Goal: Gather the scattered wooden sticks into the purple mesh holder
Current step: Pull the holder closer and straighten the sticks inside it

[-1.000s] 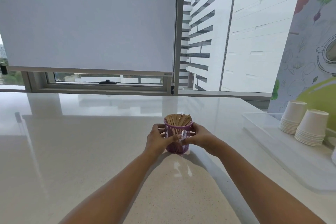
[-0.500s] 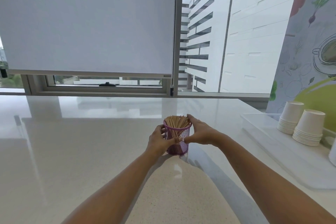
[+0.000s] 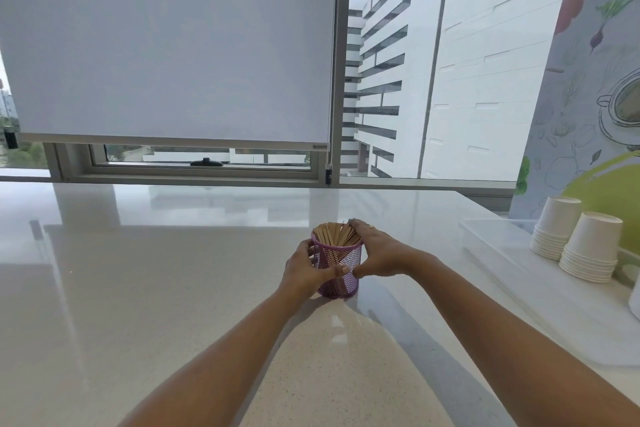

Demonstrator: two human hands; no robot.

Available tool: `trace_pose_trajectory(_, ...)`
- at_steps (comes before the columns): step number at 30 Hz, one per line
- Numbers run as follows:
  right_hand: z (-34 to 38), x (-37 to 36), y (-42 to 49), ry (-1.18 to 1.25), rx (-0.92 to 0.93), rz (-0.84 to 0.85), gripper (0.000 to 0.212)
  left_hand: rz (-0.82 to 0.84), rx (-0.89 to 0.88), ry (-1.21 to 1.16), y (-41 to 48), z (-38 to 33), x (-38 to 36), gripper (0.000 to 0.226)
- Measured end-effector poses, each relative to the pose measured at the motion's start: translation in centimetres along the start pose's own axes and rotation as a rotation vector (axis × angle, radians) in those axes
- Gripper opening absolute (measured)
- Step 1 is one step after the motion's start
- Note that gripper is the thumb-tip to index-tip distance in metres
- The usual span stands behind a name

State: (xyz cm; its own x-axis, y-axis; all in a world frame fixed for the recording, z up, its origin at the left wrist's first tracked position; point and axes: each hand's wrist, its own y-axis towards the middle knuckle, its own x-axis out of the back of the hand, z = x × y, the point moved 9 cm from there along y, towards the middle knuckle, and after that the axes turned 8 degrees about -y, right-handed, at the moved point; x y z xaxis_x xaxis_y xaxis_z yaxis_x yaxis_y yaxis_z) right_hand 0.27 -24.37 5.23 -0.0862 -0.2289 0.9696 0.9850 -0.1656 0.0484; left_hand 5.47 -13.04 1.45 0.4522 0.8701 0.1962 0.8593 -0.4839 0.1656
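Note:
The purple mesh holder stands upright on the pale counter, just beyond the middle of the view. A bundle of wooden sticks fills it and pokes a little above the rim. My left hand grips the holder's left side, thumb across the front. My right hand wraps the right side, its thumb on the front mesh and its fingers lying over the rim on the stick tips. No loose sticks show on the counter.
A white tray lies along the right edge, bearing two stacks of paper cups. A window sill and frame run behind the speckled counter. A painted wall stands at the right.
My right hand has slid up from the holder's side, so its fingers now lie over the rim on the stick tips. The left hand and the holder stay put.

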Motion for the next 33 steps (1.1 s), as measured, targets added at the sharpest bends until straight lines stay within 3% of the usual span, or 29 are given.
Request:
trace_pose_trajectory(4, 0.1, 0.4, 0.1, 0.064, 0.010, 0.021, 0.104, 0.002, -0.006, -0.005, 0.1, 0.1, 0.0, 0.084)
trace_pose_trajectory(9, 1.7, 1.3, 0.3, 0.184, 0.044, -0.069, 0.081, -0.003, 0.006, -0.013, 0.4, 0.3, 0.0, 0.081)
trace_pose_trajectory(18, 2.3, 0.6, 0.9, -0.071, 0.059, -0.109, 0.075, -0.006, 0.001, 0.002, 0.6, 0.2, 0.2, 0.080)
trace_pose_trajectory(30, 2.2, 1.1, 0.6, 0.066, 0.088, -0.193, 0.066, 0.010, 0.008, -0.010, 0.8, 0.4, -0.2, 0.078)
trace_pose_trajectory(33, 2.6, 0.9, 0.6, -0.066, 0.112, -0.192, 0.062, 0.019, 0.013, -0.026, 0.8, 0.6, -0.2, 0.079)
